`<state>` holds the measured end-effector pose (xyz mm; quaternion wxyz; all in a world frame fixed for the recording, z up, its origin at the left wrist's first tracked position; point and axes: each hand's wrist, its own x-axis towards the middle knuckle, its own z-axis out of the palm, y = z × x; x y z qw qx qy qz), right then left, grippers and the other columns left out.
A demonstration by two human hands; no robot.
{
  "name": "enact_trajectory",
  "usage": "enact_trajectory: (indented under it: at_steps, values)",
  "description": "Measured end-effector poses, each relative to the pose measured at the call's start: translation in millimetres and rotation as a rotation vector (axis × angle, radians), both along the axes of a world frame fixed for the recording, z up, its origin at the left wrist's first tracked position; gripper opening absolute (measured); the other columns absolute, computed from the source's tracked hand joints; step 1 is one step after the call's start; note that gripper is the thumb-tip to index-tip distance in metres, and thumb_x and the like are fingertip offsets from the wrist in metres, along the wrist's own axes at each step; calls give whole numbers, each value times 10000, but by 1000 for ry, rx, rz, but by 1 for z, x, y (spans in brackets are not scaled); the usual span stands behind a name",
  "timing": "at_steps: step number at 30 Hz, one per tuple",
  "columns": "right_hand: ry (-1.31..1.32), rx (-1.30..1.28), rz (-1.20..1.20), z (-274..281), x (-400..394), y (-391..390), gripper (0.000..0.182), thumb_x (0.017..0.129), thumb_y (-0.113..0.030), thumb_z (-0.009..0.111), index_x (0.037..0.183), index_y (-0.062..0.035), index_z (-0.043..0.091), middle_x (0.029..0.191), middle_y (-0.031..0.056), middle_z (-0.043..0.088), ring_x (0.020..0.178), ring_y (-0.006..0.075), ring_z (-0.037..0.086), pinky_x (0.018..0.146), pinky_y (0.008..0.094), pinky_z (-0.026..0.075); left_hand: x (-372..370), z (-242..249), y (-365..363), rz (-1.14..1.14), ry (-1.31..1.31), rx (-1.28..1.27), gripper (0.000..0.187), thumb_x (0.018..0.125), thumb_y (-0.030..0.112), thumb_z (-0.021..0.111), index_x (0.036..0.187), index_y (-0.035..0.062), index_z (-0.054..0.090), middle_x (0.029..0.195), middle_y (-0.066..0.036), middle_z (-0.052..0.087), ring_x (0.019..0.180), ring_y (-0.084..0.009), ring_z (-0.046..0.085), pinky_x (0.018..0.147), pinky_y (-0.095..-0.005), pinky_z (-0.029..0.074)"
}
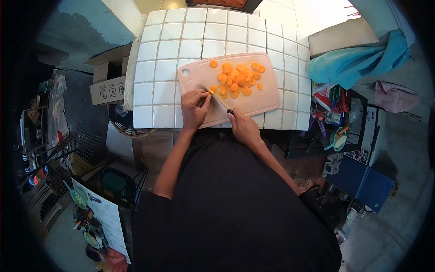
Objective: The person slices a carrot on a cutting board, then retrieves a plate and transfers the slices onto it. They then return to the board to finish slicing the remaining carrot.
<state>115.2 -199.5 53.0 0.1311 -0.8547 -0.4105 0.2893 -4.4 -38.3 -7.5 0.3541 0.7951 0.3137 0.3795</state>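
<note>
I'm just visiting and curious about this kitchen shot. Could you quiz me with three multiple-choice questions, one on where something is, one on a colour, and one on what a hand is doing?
1. Where do the carrot slices lie?
A. On the cutting board
B. In a bowl
C. On the floor

2. What colour is the cloth to the right of the tiled counter?
A. Red
B. Turquoise blue
C. Yellow

3. What is the right hand doing?
A. Resting flat and empty
B. Holding a cup
C. Gripping the knife

Answers:
1. A, the orange rounds are heaped on the pale pink board.
2. B, the draped cloth is plainly turquoise.
3. C, its fingers close on the dark handle, while the left hand steadies a carrot piece at the blade.
</note>
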Motion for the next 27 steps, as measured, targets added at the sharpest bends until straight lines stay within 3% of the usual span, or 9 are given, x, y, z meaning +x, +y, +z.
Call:
enact_trajectory:
  at_steps: [11,27]
  values:
    - [205,162,-155,-10,4,-23,363,1068,-396,503,1005,-47,581,833,285,677,842,505,653,723,599,469,1,1,-1,17,6,-56,102,801,70,807,849,52,719,929,-69,737,912,-267,678,898,-390,458]
    - [53,34,-1,4,6,-12,308,1071,-379,495,1045,-80,567,787,274,677,765,504,660,669,606,489,1,-1,1,24,-13,-47,101,775,45,798,843,37,725,917,-91,739,894,-281,682,872,-384,479]
